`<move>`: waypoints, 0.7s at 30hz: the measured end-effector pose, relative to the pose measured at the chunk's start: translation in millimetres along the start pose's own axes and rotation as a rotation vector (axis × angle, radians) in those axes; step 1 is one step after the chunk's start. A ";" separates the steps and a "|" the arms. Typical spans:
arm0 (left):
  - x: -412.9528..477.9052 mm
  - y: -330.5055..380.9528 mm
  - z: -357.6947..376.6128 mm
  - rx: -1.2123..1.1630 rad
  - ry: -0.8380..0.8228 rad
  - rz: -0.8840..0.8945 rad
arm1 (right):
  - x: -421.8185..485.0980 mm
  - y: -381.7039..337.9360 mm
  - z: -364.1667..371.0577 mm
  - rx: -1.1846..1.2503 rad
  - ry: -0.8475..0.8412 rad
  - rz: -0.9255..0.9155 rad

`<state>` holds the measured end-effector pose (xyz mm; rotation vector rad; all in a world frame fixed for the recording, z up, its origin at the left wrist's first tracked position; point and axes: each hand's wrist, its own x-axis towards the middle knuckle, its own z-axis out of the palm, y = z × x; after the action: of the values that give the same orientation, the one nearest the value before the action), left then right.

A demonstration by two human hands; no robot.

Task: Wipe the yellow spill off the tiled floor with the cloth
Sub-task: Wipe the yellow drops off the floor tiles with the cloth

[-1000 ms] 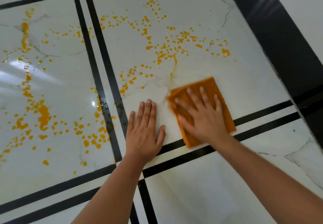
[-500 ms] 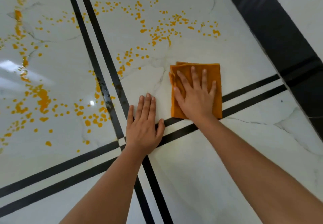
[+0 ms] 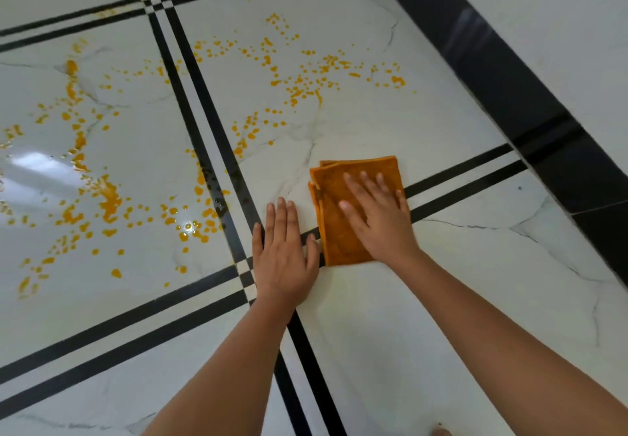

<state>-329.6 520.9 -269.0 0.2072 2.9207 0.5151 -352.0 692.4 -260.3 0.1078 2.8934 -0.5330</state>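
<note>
A folded orange cloth (image 3: 334,228) lies flat on the white marble floor tile (image 3: 441,122), across a pair of black inlay lines. My right hand (image 3: 377,218) presses down on the cloth with its fingers spread. My left hand (image 3: 283,255) rests flat on the bare floor just left of the cloth, fingers together, holding nothing. Yellow spill droplets (image 3: 306,85) are scattered over the tile beyond the cloth. More yellow drops and smears (image 3: 108,204) cover the tile to the left of the black double line.
A wide glossy black border strip (image 3: 509,95) runs diagonally along the right side, with pale floor beyond it. Thin black double lines (image 3: 204,112) cross the floor. A toe tip (image 3: 441,432) shows at the bottom edge.
My right hand has slid the cloth back toward me, away from the droplets. The cloth went from skewed to squared. My left hand stayed planted on the floor.
</note>
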 end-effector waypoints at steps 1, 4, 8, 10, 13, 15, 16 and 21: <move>1.5 9.6 -0.7 -0.024 0.024 -0.001 | -6.3 9.1 -5.2 0.029 0.043 0.010; 13.1 47.0 1.8 -0.065 0.044 0.080 | -22.9 41.2 -18.7 -0.035 0.058 0.060; 41.8 89.0 21.0 0.041 -0.106 0.112 | -24.6 76.2 -33.1 -0.105 0.031 0.139; 53.6 100.6 29.7 0.077 -0.158 0.066 | -25.0 87.0 -33.6 -0.120 0.033 0.154; 56.2 105.8 37.5 0.104 -0.134 0.026 | -27.7 100.1 -26.8 -0.143 0.052 0.147; 44.4 103.7 41.0 0.159 -0.103 0.051 | -25.9 108.6 -22.2 -0.173 0.070 0.145; 36.2 100.9 42.5 0.175 -0.100 0.065 | -24.0 112.4 -19.9 -0.182 0.083 0.150; 58.1 101.8 43.2 0.250 -0.121 0.242 | -21.4 118.7 -13.2 -0.190 0.121 0.154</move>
<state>-367.2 639.3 -281.6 0.6073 2.8480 0.1583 -320.7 807.0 -284.7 0.3422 3.0008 -0.2314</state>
